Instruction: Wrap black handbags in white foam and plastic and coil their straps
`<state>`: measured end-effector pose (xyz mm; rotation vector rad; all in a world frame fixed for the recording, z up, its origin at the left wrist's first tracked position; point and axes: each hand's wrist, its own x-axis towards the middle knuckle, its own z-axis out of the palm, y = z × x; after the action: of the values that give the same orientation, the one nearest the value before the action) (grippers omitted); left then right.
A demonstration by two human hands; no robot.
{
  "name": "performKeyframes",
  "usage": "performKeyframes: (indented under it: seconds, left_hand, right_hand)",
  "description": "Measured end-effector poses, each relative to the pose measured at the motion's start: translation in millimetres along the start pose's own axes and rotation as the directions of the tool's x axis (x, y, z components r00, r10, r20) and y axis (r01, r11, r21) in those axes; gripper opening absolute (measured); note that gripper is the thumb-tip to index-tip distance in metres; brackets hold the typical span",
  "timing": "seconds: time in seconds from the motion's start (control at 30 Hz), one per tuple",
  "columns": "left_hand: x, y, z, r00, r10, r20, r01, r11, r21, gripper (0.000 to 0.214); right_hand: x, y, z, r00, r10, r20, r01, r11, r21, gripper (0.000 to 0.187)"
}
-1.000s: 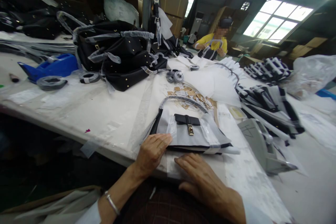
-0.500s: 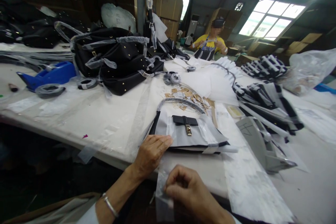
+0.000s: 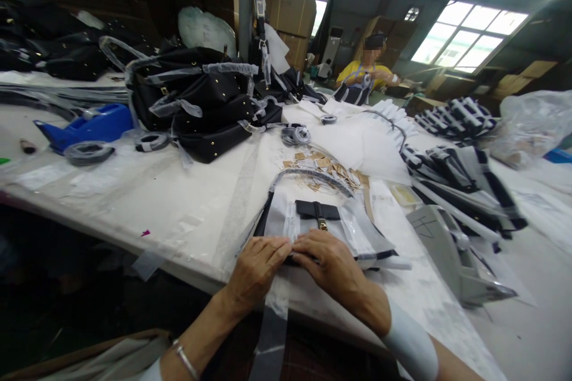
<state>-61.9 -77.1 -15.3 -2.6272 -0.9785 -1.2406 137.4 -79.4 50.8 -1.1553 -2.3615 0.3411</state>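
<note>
A handbag (image 3: 281,214) wrapped in pale grey sheet lies on the table in front of me. It has a black flap strap with a gold clasp (image 3: 322,224) and a plastic-wrapped handle (image 3: 308,174). My left hand (image 3: 259,265) is closed over its lower left edge. Beside it, my right hand (image 3: 333,265) has its fingers on the same lower edge and partly covers the clasp. The two hands' fingertips nearly meet. Under the bag's near side, a clear plastic strip (image 3: 270,333) hangs over the table edge; its upper end is hidden.
Black bags (image 3: 201,101) are piled at the back left near a blue tape dispenser (image 3: 89,125). Small brown tags (image 3: 326,164) lie behind the handbag. A grey dispenser-like object (image 3: 451,256) stands to the right. Across the table, a person (image 3: 366,71) handles another bag.
My right hand has moved up from the clear plastic strip below the table edge to the bag's lower edge, beside my left hand. The left hand stays nearly in place.
</note>
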Motion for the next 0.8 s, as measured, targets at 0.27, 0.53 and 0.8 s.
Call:
performKeyframes:
  seconds: [0.27, 0.53, 0.8]
  left_hand:
    - [1, -1, -0.2, 1.000, -0.022, -0.010, 0.023, 0.999, 0.029, 0.054]
    - [0, -1, 2.2, 1.000, -0.018, -0.019, 0.019, 0.999, 0.050, 0.055]
    - [-1, -1, 0.7, 0.998, 0.014, -0.054, -0.010, 0.998, 0.062, 0.032]
  right_hand:
    - [6, -3, 0, 0.997, 0.045, -0.064, -0.037, 0.993, 0.112, 0.014]
    - [3, -7, -2, 0.978, -0.016, -0.210, 0.053, 0.984, 0.168, 0.013]
    - [-13, -4, 3, 0.955, -0.250, -0.161, 0.259, 0.965, 0.039, 0.018]
